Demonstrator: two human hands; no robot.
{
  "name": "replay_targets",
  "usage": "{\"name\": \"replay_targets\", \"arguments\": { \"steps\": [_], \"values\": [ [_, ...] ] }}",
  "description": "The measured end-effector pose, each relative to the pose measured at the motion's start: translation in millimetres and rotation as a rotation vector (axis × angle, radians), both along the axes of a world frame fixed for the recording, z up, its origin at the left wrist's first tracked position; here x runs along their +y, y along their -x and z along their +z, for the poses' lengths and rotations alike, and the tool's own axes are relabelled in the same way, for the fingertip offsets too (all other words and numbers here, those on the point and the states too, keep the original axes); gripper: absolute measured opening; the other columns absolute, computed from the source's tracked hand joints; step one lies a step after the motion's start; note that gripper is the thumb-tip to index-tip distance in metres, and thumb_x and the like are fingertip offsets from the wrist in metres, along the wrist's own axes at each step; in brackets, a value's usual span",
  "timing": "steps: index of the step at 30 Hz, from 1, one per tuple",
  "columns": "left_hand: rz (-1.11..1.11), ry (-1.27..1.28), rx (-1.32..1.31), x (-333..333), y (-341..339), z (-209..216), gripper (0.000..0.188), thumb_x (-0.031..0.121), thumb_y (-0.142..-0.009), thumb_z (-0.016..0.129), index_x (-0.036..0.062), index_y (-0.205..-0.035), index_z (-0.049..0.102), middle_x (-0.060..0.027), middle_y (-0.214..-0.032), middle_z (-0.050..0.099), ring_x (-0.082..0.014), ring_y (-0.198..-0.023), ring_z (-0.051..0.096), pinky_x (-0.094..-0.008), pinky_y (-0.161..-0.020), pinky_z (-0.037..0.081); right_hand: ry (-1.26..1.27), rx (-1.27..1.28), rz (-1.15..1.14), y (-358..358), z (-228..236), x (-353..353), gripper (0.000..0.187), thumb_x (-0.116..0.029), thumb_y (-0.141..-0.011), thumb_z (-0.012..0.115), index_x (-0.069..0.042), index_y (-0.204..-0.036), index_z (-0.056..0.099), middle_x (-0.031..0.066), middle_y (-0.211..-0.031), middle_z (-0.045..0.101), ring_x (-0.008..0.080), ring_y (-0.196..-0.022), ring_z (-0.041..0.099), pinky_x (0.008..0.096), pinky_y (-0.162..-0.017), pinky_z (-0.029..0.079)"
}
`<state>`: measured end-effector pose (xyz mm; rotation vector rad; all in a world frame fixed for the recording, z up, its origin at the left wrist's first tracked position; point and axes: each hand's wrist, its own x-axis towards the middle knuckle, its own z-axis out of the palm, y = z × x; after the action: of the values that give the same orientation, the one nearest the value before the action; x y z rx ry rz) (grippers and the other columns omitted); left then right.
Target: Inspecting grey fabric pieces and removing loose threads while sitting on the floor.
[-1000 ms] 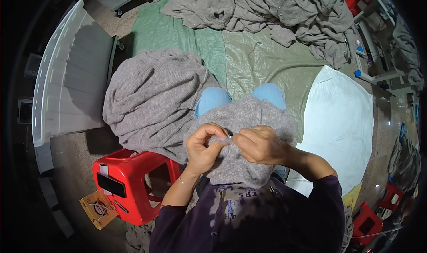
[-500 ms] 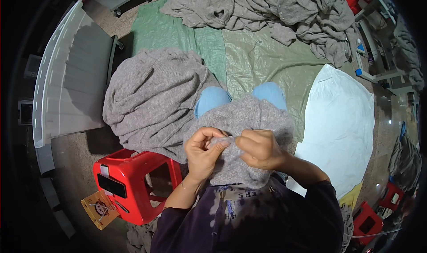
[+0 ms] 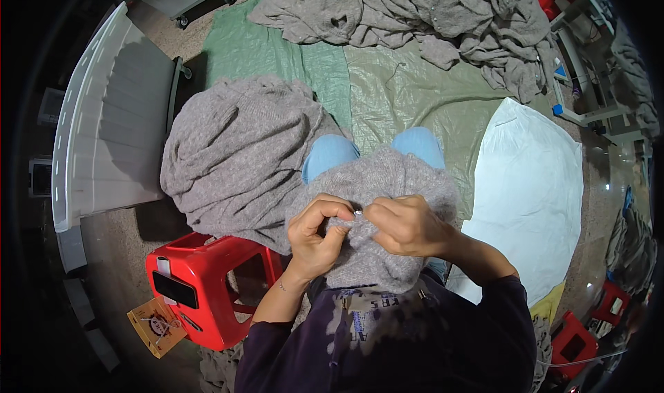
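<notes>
A fuzzy grey knitted garment [image 3: 373, 272] lies bunched across my lap. With finger and thumb, my left hand [image 3: 317, 235] pinches a bit of its knit. Close on the right, my right hand [image 3: 408, 227] is curled with its fingertips pressed together against the same garment. Between the two hands a tiny bright, shiny spot [image 3: 358, 212] shows; it is too small to name. Whether the right fingers also hold a small tool is hidden. My knees in light blue trousers [image 3: 418, 146] stick out beyond the garment.
A heap of grey knitwear [image 3: 242, 151] sits at my left, and another pile [image 3: 415, 9] lies at the far side. A red stool [image 3: 207, 282] carries a black phone [image 3: 175, 289]. A white sheet [image 3: 529, 199] lies at right, a white wheeled bin [image 3: 114, 116] at left.
My hands have shifted slightly; the right one has moved a little up and left. The shiny spot between the fingers now shows. The piles and stool stay put.
</notes>
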<state>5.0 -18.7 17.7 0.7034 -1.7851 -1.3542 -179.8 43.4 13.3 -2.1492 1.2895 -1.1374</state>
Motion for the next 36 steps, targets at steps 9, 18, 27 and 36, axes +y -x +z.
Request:
{"name": "replay_targets", "arguments": {
  "steps": [9,18,27,36],
  "values": [
    [0.194,-0.190,0.140,36.8,7.6,-14.6,0.011,-0.005,-0.079,0.064,-0.0010,-0.086,0.056,-0.0104,-0.088,0.059,-0.0155,-0.082,0.055,-0.0256,-0.076,0.043,0.268,0.106,-0.242,-24.1,-14.9,11.6,0.027,-0.006,-0.057,0.065,-0.001,-0.082,0.055,0.0065,-0.068,0.049,0.0202,-0.054,0.052,0.0302,-0.047,0.040],
    [0.176,-0.067,-0.005,14.7,-1.4,-17.7,0.013,-0.009,-0.078,0.064,-0.0020,-0.087,0.057,-0.0078,-0.087,0.060,-0.0138,-0.081,0.056,-0.0242,-0.075,0.044,0.068,0.106,-0.218,-18.0,-14.2,5.5,0.031,-0.003,-0.065,0.063,0.000,-0.095,0.055,0.0079,-0.077,0.055,0.0222,-0.059,0.058,0.0329,-0.051,0.045],
    [-0.087,-0.626,0.241,3.1,-7.2,-16.0,0.015,-0.001,-0.081,0.068,0.0024,-0.090,0.057,-0.0010,-0.088,0.058,-0.0074,-0.082,0.052,-0.0220,-0.075,0.041,0.092,0.152,0.079,4.1,-3.2,-10.7,0.029,-0.007,-0.064,0.068,-0.004,-0.088,0.052,0.0059,-0.068,0.047,0.0210,-0.055,0.055,0.0336,-0.050,0.044],
    [0.160,-0.048,0.044,26.4,2.2,-15.3,0.010,-0.004,-0.080,0.063,-0.0012,-0.087,0.056,-0.0082,-0.083,0.059,-0.0131,-0.074,0.055,-0.0241,-0.068,0.044,0.060,-0.023,-0.098,-19.0,-9.6,2.4,0.027,-0.002,-0.059,0.066,-0.001,-0.084,0.053,0.0107,-0.069,0.051,0.0273,-0.055,0.055,0.0361,-0.049,0.044]
  ]
}}
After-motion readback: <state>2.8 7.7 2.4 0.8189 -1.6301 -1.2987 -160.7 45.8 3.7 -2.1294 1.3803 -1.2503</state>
